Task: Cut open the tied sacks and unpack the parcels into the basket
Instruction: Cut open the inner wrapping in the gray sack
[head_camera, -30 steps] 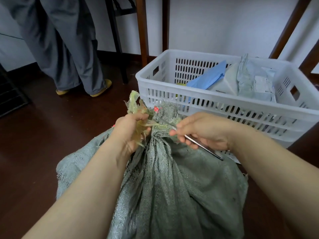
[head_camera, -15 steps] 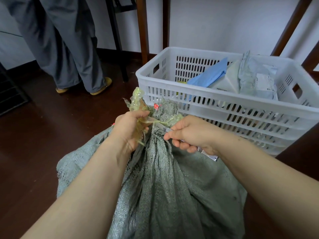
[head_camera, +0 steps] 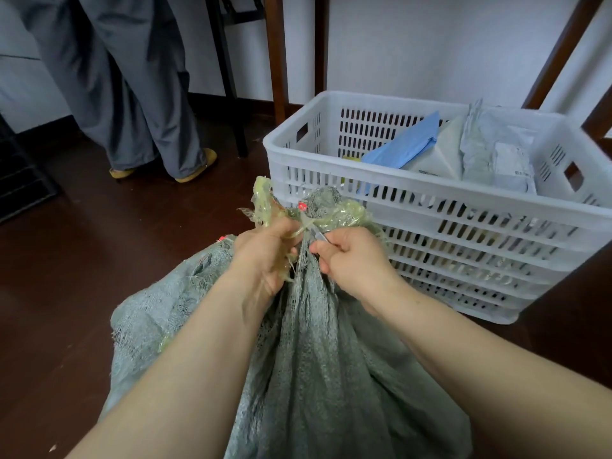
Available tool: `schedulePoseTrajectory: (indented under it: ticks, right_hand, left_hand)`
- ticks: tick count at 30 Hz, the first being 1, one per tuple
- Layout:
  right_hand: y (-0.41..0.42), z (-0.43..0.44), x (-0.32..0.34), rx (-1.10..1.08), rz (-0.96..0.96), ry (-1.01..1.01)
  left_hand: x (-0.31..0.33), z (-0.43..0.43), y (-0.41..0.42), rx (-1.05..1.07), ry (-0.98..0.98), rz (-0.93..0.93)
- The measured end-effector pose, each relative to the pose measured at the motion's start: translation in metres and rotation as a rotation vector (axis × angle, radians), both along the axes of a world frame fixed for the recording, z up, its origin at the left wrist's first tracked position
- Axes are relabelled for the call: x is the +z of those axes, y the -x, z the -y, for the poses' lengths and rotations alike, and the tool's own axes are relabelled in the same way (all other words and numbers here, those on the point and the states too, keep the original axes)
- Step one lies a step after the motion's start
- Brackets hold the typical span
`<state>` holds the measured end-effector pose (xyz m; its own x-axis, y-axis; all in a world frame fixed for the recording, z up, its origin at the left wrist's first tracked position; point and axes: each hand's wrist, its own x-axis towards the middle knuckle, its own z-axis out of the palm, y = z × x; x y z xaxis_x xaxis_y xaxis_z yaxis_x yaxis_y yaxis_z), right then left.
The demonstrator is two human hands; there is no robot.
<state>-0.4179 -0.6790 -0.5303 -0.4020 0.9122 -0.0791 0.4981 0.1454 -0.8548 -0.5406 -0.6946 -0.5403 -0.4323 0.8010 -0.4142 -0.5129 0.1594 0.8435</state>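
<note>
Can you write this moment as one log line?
step: cutting sack open | left hand: grips tape | right hand: holds blade at tape | sack: tied | basket: parcels inside

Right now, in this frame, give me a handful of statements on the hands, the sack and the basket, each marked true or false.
1. The left hand grips the yellowish wrap at the neck of the sack. True.
2. The right hand holds a thin metal blade at that wrap. True.
3. The white basket is empty. False: a blue parcel and grey parcels lie in it.
4. The sack lies open with parcels spilling out. False: its neck is bunched and tied shut.
5. Nobody else is in view. False: a person's legs in grey trousers stand at the far left.
</note>
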Motion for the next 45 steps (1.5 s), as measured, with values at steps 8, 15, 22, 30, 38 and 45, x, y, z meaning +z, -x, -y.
schedulePoseTrajectory:
  ticks: [8,15,22,30,38,45]
  right_hand:
    - [0.007,-0.009,0.015,-0.156,-0.239,0.178]
    - [0.005,-0.007,0.020,-0.105,-0.146,0.100]
    - [0.003,0.003,0.021,-0.201,-0.273,0.096]
    - [-0.031,-0.032,0.091,-0.297,-0.523,0.014]
    - [-0.024,-0.038,0.047,-0.116,-0.106,0.157]
    - [-0.035,-0.050,0.019,-0.295,-0.159,0.201]
  left_hand:
    - [0.009,-0.006,-0.017,0.145,-0.103,-0.156]
    - [0.006,-0.014,-0.018,0.150,-0.170,-0.396]
    - [0.014,-0.018,-0.021,0.168,-0.249,-0.539]
    - [-0.018,0.004,0.000,0.073,-0.013,-0.365]
    - [0.006,-0.005,-0.009,-0.074,-0.237,-0.074]
    - [0.006,0.007,0.008,-0.045,-0.194,-0.013]
